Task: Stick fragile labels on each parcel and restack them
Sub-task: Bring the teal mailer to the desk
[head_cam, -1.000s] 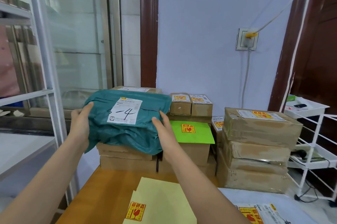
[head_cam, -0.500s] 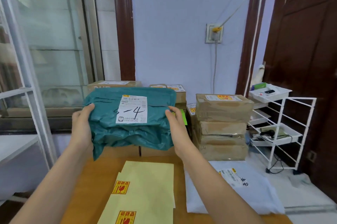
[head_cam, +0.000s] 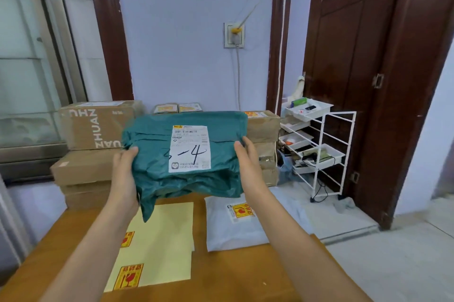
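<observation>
Left hand (head_cam: 124, 173) grips green parcel's (head_cam: 152, 154) left edge; right hand (head_cam: 248, 166) grips its right edge. Parcel held between both hands, raised above table (head_cam: 61, 240), over yellow label sheets (head_cam: 167, 235).

Teal parcel among brown boxes

The teal parcel (head_cam: 159, 154) bears a white label (head_cam: 190, 149) with black marks; pale yellow sheets (head_cam: 167, 240) carry yellow-and-red fragile stickers (head_cam: 129, 276); orange-brown table (head_cam: 73, 240); dark brown door (head_cam: 368, 55).
</observation>
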Demonstrator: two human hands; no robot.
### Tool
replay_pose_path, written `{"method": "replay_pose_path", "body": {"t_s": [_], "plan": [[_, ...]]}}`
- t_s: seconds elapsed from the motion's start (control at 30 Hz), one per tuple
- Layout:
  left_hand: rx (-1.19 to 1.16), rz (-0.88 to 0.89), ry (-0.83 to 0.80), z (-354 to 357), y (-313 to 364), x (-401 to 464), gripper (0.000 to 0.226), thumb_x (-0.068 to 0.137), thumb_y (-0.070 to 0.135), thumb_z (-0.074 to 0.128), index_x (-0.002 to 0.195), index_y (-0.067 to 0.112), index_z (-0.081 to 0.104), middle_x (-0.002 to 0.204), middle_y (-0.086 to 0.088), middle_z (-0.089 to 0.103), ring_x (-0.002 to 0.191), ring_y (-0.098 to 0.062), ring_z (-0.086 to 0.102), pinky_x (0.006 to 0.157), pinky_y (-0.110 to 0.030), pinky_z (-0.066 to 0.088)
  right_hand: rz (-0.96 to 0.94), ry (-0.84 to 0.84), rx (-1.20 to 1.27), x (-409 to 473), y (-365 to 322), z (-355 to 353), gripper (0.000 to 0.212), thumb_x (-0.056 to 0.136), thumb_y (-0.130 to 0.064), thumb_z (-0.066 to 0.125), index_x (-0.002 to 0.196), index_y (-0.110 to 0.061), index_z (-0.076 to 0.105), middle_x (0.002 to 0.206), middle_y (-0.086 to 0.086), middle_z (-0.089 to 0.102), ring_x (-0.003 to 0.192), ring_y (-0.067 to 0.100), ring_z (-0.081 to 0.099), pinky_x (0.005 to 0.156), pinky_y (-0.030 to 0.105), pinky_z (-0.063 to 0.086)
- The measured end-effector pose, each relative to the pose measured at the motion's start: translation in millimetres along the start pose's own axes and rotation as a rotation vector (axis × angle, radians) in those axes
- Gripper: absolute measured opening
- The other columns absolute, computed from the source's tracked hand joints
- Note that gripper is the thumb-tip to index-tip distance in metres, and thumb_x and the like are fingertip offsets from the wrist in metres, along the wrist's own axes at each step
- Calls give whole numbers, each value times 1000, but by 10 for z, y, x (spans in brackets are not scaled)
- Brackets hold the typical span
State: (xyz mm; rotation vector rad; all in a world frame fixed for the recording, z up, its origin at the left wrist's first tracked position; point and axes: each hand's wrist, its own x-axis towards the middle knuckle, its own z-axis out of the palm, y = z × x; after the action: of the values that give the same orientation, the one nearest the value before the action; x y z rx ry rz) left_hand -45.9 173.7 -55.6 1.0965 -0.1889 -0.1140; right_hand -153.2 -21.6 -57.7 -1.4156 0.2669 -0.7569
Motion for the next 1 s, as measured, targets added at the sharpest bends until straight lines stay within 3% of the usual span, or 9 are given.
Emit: {"method": "replay_pose_path", "body": {"t_s": [0.13,0.27,0.47,0.6,0.67,0.77,0.83,1.0], "plan": [[31,22,-15,54,-163,-228,36,84,44,56,109,20,49,125,-12,59,109,-31,59,93,-51,47,0,59,-46,-157,86,-179,57,92,-51,48,144,-35,33,146,-5,36,132,17,40,110,45,36],[83,3,-36,63,-317,-475,17,94,36,49,103,22,48,114,-7,60,100,-25,59,89,-45,47,8,94,-71,-360,174,-365,49,99,-39,43,146,-32,31,139,-11,29,127,8,34,110,35,33],[126,-31,-67,22,-541,-824,22,97,31,46,111,15,42,105,-2,57,91,-18,58,72,-34,46,50,100,-125,-623,399,-604,46,100,-39,39,145,-30,32,137,-7,29,132,12,31,105,29,30],[146,-68,-86,30,-657,-992,25,98,29,45,116,14,41,104,-3,57,90,-17,58,68,-32,45,106,131,-165,-697,608,-715,49,98,-43,41,145,-30,33,146,-1,28,136,21,32,113,44,29],[147,-91,-84,31,-709,-1068,24,98,28,45,117,14,40,102,-3,57,88,-16,57,67,-31,44,135,131,-160,-737,730,-752,54,93,-56,44,142,-36,36,146,-2,32,136,22,33,112,49,30],[149,-118,-73,-4,-795,-1175,22,98,28,45,114,14,41,102,-3,57,89,-16,57,68,-32,44,157,109,-168,-817,903,-809,87,59,-92,46,134,-49,43,143,-9,44,135,20,37,111,51,33],[154,-137,-62,-49,-859,-1226,23,98,29,45,115,14,41,103,-3,57,90,-17,57,69,-33,45,182,105,-158,-861,1029,-863,96,51,-96,46,134,-49,44,140,-13,48,135,18,39,111,50,34],[193,-163,-44,-151,-989,-1360,23,98,28,45,116,14,41,103,-3,57,89,-17,57,69,-33,45,236,117,-194,-1034,1159,-929,85,58,-92,45,132,-50,46,137,-15,50,135,18,36,111,50,32]]}}
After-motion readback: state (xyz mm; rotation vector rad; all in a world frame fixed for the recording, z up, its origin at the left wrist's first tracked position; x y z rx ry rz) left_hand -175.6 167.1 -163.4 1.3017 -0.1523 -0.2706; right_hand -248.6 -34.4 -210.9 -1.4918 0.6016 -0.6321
